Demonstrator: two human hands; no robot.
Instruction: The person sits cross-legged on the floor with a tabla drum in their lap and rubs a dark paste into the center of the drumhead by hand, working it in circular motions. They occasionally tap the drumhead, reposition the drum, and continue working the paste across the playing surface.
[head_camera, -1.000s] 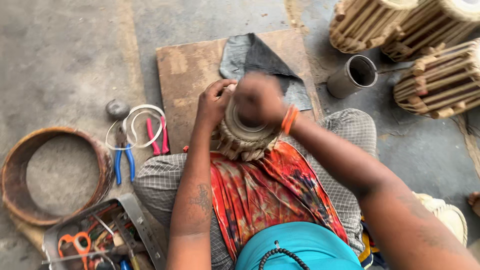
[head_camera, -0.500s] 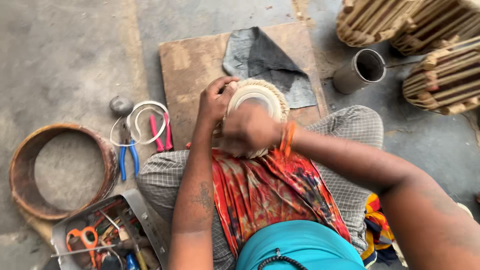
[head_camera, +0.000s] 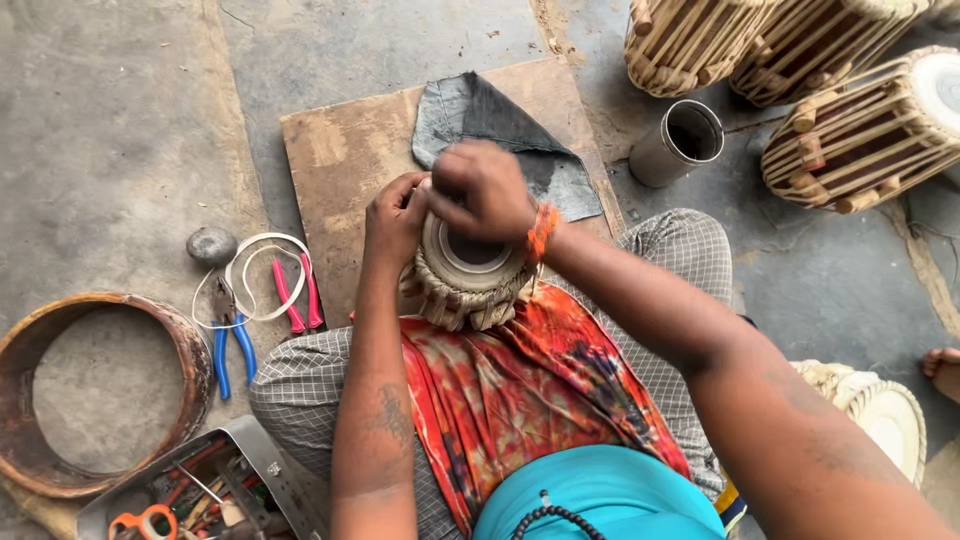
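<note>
A small hand drum with a woven strap rim rests in my lap on a red patterned cloth. My left hand grips the drum's left upper edge. My right hand is closed on top of the drum head's far side, with an orange thread band on its wrist; what it holds, if anything, is hidden. The dark centre patch of the drum head shows under my right hand.
A wooden board with a grey cloth lies ahead. On the left are pliers with blue handles, red-handled pliers, a white cord loop, a stone, a round rusty ring and a tool tray. A metal can and several drums stand at right.
My right hand has shifted from the drum's near side up to its far top edge. The drum has tilted back so its head faces more upward.
</note>
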